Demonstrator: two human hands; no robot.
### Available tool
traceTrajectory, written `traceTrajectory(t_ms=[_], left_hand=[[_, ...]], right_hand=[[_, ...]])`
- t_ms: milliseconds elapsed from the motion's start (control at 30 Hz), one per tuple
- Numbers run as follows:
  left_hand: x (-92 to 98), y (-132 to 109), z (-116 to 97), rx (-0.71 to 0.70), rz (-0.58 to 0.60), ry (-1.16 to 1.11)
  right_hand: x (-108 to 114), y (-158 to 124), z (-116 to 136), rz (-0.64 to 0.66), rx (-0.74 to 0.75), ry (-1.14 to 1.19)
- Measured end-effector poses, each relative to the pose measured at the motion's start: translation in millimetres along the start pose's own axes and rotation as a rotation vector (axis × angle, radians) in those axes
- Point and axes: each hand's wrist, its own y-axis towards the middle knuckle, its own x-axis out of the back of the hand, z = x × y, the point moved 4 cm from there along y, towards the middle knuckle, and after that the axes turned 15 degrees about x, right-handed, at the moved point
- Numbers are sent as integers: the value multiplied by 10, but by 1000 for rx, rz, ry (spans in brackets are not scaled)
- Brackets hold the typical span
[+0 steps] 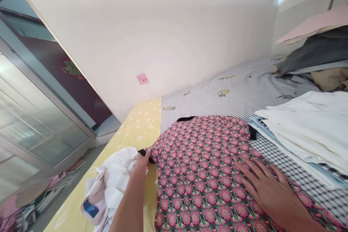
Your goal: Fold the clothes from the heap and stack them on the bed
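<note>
A pink floral short-sleeved top (198, 166) with black trim at the neck and cuffs lies spread on the bed, its neckline toward the wall. My left hand (143, 158) pinches the black-edged cuff of its left sleeve. Flat on the right side of the fabric rests my right hand (268, 188), fingers stretched and spread, holding nothing. A crumpled white garment (116, 174) with a blue patch sits beside my left forearm. The lower end of the top runs out of view.
A stack of folded white and light-blue clothes (310, 127) stands to the right. Behind it are dark and tan clothes (320, 50) under a pink item. The yellow sheet (146, 116) meets a checked sheet (212, 87). Left are the bed's edge and a glass door (46, 116).
</note>
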Motion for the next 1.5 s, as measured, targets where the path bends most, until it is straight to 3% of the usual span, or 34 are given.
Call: traceTrajectory(t_ms=[100,200,267,400,533,667,767,867,967,1033,1100,1167,1233,1300,1400,1500], left_hand=[[-34,-109,-111,1,-78,85],[-62,-234,-455,-89,-182,175],[-187,-375,-725,-179,-203,240],[-770,-809,-1088,-374,-91,373],[-1477,-1365,-1056,-548,175,475],[-1875,-1908,-677,-582,460,504],[-1814,-2247,-360,-574,614,349],[-1344,-2395,-132,-595,490,96],[-587,-2283,201,-472,191,-57],[-26,-2145,591,-291,-75,-175],[437,-2069,1146,0,-317,-337],[674,-2119,1740,302,-450,-474],[674,-2246,2191,436,-433,-535],[504,-2392,2488,496,-338,-567],[78,-2565,2708,587,-88,-679],[-300,-2683,2742,642,156,-935]], right_hand=[[1,-1,-3,-3,-19,-2],[-28,-3,3,-4,-23,0],[-54,-9,0,-28,-40,-6],[-132,-23,-17,-33,-83,-21],[-141,-18,-14,-44,-71,-52],[-70,10,8,-53,-59,-65],[-20,33,18,-12,-69,-46],[17,45,14,42,-94,-10],[51,53,18,80,-113,16],[76,59,31,88,-119,13],[97,64,47,86,-123,-3],[108,62,59,85,-125,-17],[106,53,63,96,-123,-15],[101,41,55,111,-125,-2],[103,30,36,125,-129,4],[117,33,28,145,-132,5]])
